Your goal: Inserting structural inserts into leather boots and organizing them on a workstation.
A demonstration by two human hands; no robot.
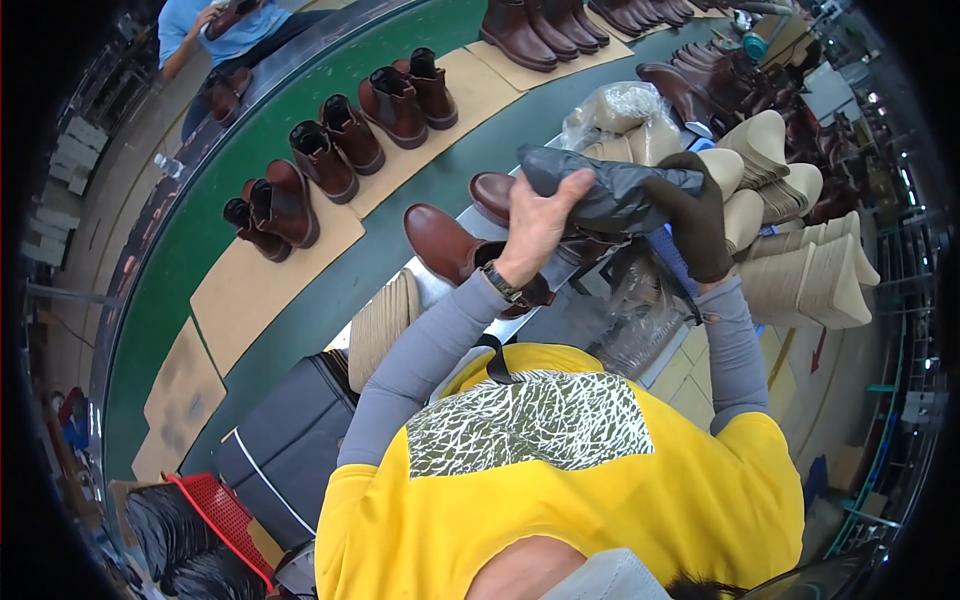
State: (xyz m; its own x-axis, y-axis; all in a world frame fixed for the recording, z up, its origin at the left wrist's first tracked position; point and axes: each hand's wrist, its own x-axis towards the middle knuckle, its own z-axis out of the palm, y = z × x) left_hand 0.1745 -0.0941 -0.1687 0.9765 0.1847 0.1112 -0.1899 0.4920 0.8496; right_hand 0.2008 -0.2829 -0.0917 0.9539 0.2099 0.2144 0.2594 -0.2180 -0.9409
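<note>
Both my hands hold a dark grey bundle (612, 192) that looks wrapped in thin plastic; what is inside is hidden. My bare left hand (540, 225), with a watch at the wrist, grips its left part, the thumb lying on top. At the bundle's right end, my right hand (697, 225) is closed on it in a dark brown glove. Below my left hand, a brown ankle boot (442, 243) lies on a light work surface (478, 222). Just beyond it shows the toe of another brown boot (490, 192), partly covered by my hand and the bundle.
Brown boots (350, 135) stand in pairs on cardboard (275, 290) along a green conveyor (160, 260). Stacked beige boot inserts (810, 275) and clear plastic (635, 105) are at the right. A red basket (215, 520) sits lower left; another person (240, 40) sits across the conveyor.
</note>
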